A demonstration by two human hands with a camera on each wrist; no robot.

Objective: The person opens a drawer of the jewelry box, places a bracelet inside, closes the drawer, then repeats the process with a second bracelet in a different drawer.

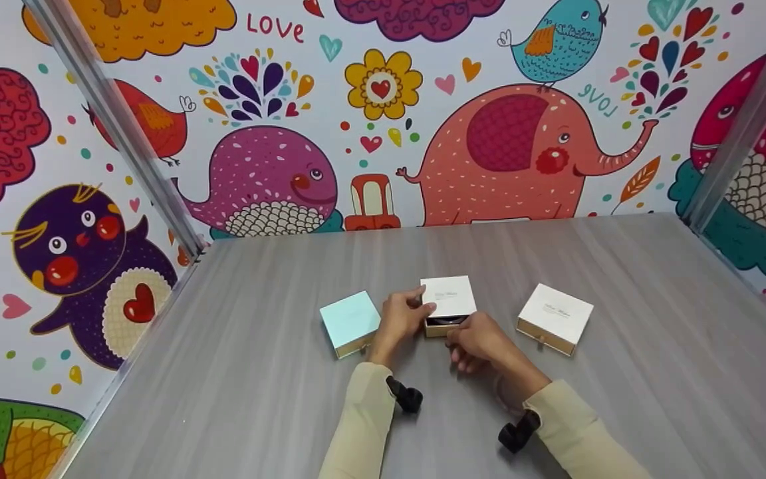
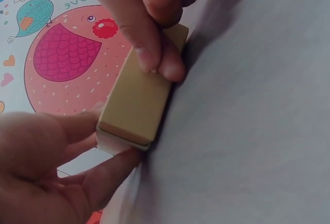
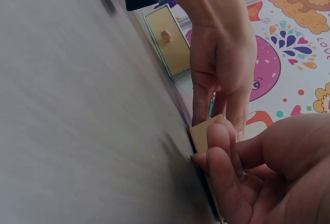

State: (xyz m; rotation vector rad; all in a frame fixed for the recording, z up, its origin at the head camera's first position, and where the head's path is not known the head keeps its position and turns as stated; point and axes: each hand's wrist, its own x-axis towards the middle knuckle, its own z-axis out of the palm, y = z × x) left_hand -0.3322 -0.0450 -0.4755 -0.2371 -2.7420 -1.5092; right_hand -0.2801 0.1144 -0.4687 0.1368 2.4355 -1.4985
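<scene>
In the head view, a small white drawer box [image 1: 448,297] with printed lettering sits mid-table, its gold-fronted drawer [image 1: 437,330] pulled partly out. Something dark and shiny shows inside the gap. My left hand [image 1: 403,320] grips the box's outer sleeve from its left side, thumb near the top front edge. At the drawer front, my right hand [image 1: 479,338] pinches the small pull, which its fingertips hide. The left wrist view shows the gold drawer front [image 2: 135,100] close up, with the right thumb and finger meeting on it.
A light blue drawer box [image 1: 350,320] stands just left of my left hand, its knob [image 3: 166,35] visible in the right wrist view. Another white drawer box [image 1: 556,317] stands at the right. Behind the grey table [image 1: 250,372] rises a cartoon-printed wall [image 1: 396,146].
</scene>
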